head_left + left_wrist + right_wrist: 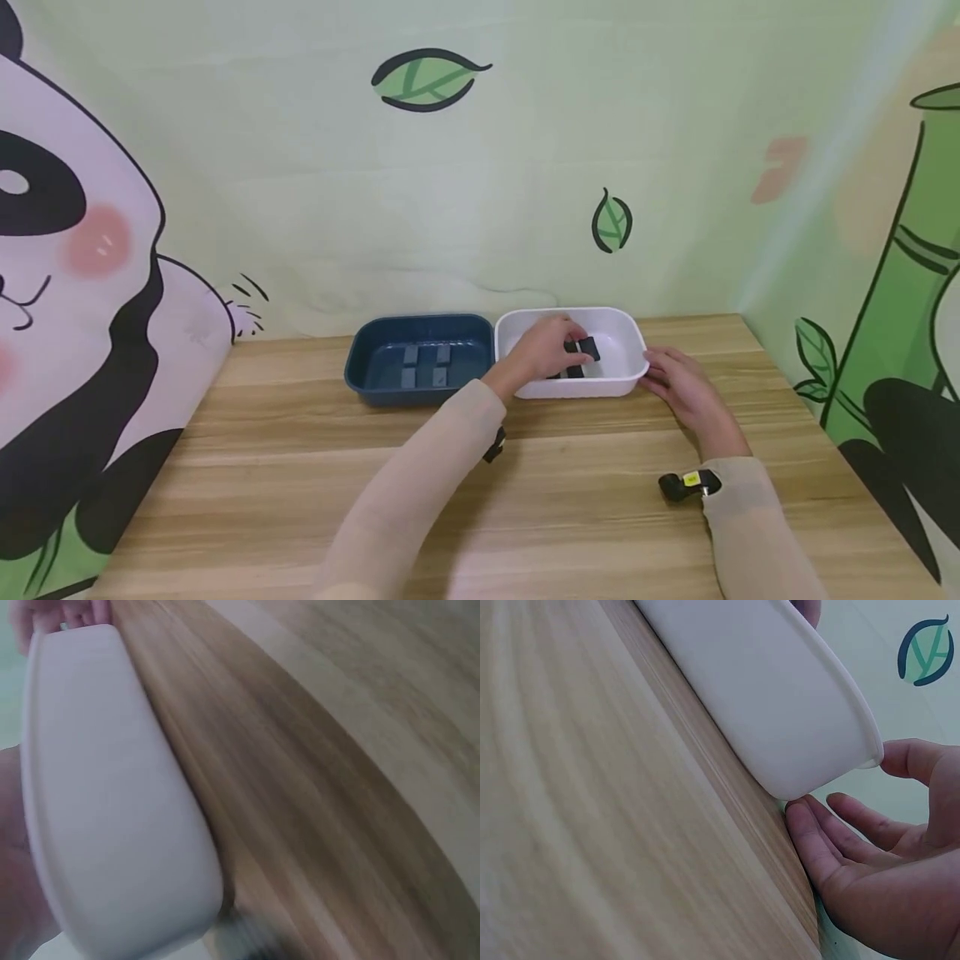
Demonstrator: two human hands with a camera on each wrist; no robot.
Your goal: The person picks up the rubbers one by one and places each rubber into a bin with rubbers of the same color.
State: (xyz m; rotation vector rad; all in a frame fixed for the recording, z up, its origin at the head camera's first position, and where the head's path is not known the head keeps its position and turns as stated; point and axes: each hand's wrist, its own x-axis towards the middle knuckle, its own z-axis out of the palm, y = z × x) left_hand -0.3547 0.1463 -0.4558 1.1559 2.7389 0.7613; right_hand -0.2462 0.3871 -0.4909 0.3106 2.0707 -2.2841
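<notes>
My left hand (550, 346) reaches into a white plastic tray (626, 387) and pinches a small black rectangular block (590, 348) between thumb and fingertips. Other black blocks (574, 371) lie beneath that hand, partly hidden by it. At the tray's right end, my right hand (681, 385) holds the tray. In the right wrist view the thumb is at the rim and the fingers (810, 832) touch the lower corner. The left wrist view shows mostly the tray's outer side (112, 780), with the left hand partly hidden behind it.
A dark blue tray (360, 385) stands against the white tray's left side. Several dark grey blocks (442, 356) lie in it in two columns. Both trays sit at the back of the wooden table (570, 500), before a printed cloth backdrop (315, 208).
</notes>
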